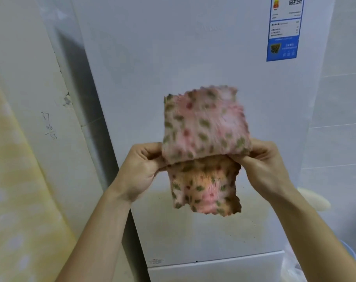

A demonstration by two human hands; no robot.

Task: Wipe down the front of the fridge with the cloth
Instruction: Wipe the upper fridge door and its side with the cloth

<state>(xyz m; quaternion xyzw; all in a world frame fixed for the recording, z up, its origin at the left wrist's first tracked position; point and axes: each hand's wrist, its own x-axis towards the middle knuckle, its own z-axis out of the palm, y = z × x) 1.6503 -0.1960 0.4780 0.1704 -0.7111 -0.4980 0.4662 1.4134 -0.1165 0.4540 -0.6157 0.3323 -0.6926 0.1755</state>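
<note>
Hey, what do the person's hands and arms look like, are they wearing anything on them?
The left hand and right hand are bare: no gloves, rings, watch or bracelet in view. The left forearm and right forearm are uncovered too, with no sleeve showing up to the frame's edge.

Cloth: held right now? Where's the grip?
Yes. The cloth is held by both hands: the left hand pinches the left end of its fold, the right hand the right end; one flap hangs below.
</note>
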